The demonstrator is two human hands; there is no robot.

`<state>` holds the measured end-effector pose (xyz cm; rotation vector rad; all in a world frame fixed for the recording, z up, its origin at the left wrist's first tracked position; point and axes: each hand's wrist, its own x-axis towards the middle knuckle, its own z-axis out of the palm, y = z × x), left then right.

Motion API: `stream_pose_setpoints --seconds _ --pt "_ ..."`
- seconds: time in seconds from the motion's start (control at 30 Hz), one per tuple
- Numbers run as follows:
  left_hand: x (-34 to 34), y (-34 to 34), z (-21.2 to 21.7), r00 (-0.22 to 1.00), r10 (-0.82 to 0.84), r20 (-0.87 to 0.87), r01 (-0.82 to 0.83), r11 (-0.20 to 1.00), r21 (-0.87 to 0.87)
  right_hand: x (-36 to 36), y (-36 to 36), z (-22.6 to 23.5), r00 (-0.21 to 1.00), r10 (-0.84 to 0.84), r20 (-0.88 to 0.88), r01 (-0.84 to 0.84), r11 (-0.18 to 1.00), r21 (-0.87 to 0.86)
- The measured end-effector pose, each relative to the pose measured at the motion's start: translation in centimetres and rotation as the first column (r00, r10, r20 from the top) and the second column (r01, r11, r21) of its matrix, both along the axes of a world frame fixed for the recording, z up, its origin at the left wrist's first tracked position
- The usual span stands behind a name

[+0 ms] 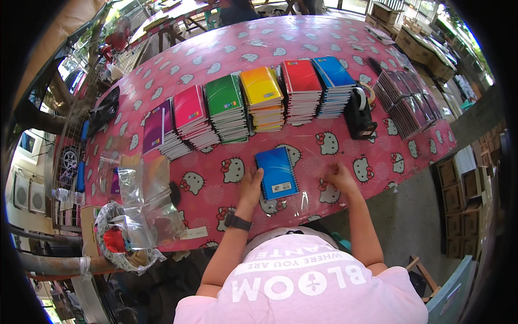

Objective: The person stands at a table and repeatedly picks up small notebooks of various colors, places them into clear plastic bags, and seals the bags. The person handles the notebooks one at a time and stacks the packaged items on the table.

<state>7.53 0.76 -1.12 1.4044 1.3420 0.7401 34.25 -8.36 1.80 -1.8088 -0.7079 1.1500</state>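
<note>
From the head view, one blue notebook lies flat on the near part of the pink table, in front of the person. The left hand rests on its left edge with fingers loose, not gripping. The right hand lies flat on the cloth to the right, holding nothing. Far behind, stacks of notebooks stand in a row (purple, pink, green, yellow, red, blue). It looks like just one has been taken out so far. Clear bags wait on the left.

Blue notebook on a pink tablecloth patterned with white cats.
</note>
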Motion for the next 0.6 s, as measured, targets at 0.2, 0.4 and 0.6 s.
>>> stream_pose_setpoints --seconds 0.2,0.4,0.6 --pt "1.7 -1.8 -1.3 0.979 0.032 0.203 -0.023 0.999 -0.046 -7.6 1.2 4.4 0.790 0.045 0.612 -0.437 0.741 0.510" --pt "1.6 -1.4 -2.4 0.907 0.062 0.417 -0.034 0.997 -0.073 -13.5 -1.2 5.5 0.422 0.351 0.836 -0.748 0.656 0.102" --pt "1.9 -1.6 1.3 0.892 -0.093 0.442 0.135 0.989 -0.064 -13.0 -3.0 4.0 0.546 0.412 0.729 -0.706 0.696 0.135"
